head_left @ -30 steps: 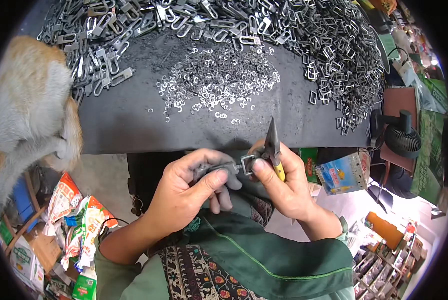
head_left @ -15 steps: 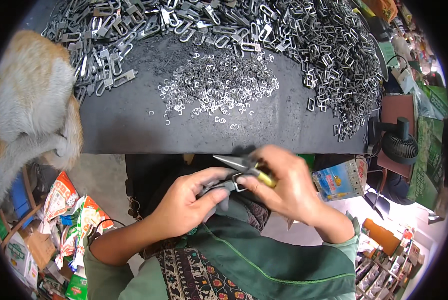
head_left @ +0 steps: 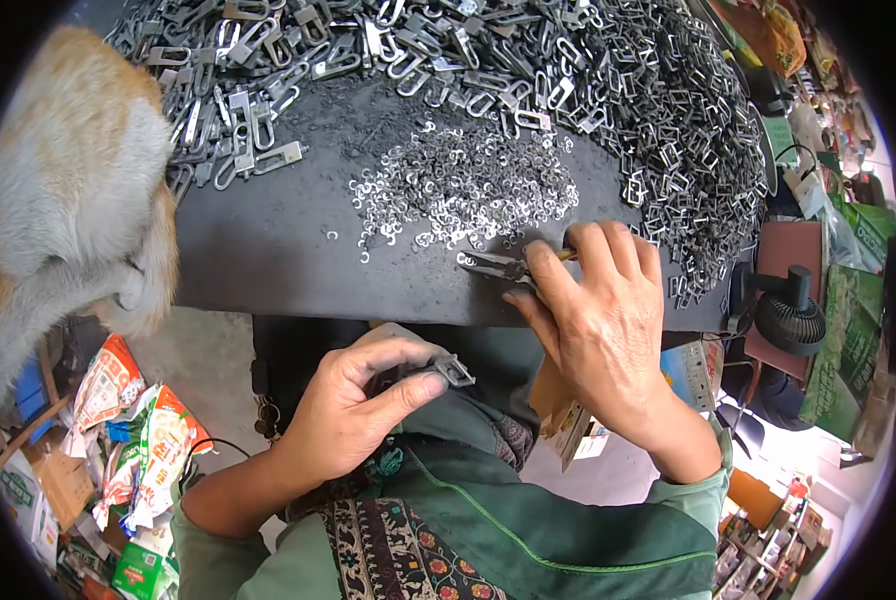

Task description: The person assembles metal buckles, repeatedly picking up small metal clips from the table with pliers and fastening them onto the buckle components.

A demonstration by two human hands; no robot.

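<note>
My left hand [head_left: 373,405], over my lap, pinches a small metal buckle piece [head_left: 455,372] with a rectangular frame at its end; part of it is hidden by thumb and fingers. Above the table's front edge, my right hand [head_left: 608,315] is closed around a pair of pliers [head_left: 498,266] with yellowish handles. The plier jaws point left and reach the near edge of a pile of small silver C-shaped rings [head_left: 468,200]. One ring [head_left: 465,259] lies right at the jaw tips; whether they grip it I cannot tell.
Long looped metal clips [head_left: 268,60] are heaped at the back of the dark table [head_left: 268,265]. Small rectangular frames [head_left: 688,150] pile up at the right. An orange-and-white furry animal [head_left: 68,180] sits at the left edge. A small black fan [head_left: 790,315] stands at the right.
My right hand has moved from beside the left hand up to the ring pile, carrying the pliers. My left hand stays over my lap with the buckle piece. The view has shifted slightly.
</note>
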